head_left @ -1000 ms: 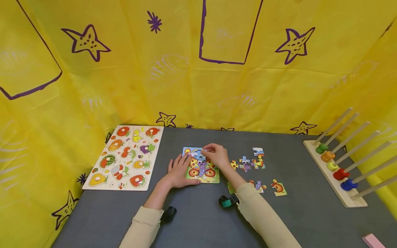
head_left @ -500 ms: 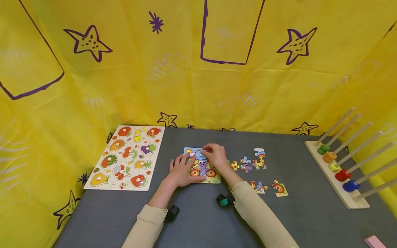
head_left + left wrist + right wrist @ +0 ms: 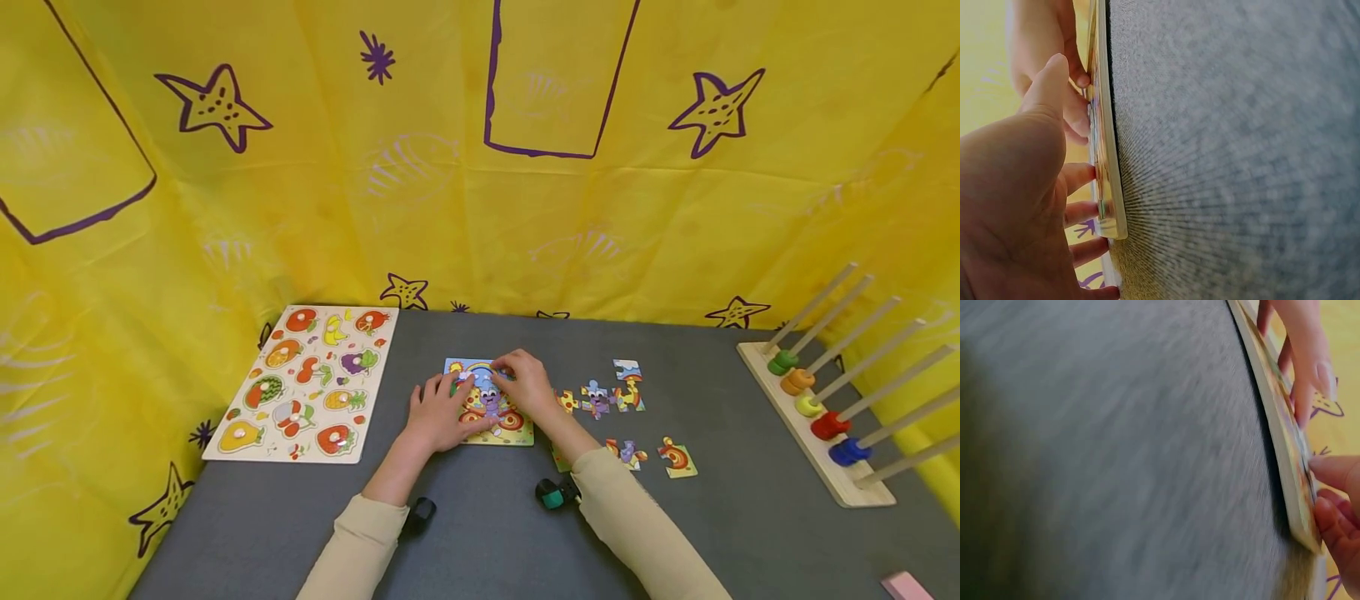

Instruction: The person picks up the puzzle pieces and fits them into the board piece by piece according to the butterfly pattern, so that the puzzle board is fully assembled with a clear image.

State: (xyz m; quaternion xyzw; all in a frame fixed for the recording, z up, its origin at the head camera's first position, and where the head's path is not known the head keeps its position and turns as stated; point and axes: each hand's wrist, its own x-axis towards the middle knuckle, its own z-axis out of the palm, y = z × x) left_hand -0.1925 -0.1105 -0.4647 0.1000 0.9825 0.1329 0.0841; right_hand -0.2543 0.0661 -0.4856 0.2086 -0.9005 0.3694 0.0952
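A butterfly jigsaw board [image 3: 510,435] lies flat in the middle of the table in the head view. My left hand [image 3: 438,414] rests at its left side with spread fingers, the fingertips touching its face. Over the upper right part my right hand [image 3: 528,385] bends down, pinching a jigsaw piece at the board's surface; the fingers mostly cover the piece. In the left wrist view the board's pale edge [image 3: 1107,125] runs beside the spread left fingers [image 3: 1079,212]. The right wrist view shows the right thumb and fingers [image 3: 1332,525] low against the board.
Loose jigsaw pieces [image 3: 596,398] lie to the right of the board, with another piece [image 3: 677,457] further right. A fruit peg puzzle [image 3: 307,383] lies at the left. At the right stands a wooden peg rack [image 3: 817,425] with coloured rings. A pink block [image 3: 905,586] sits bottom right.
The right fingers have shifted slightly on the upper part of the board, and the rainbow print shows more. My left thumb has moved a little along the board. Loose pieces stay put.
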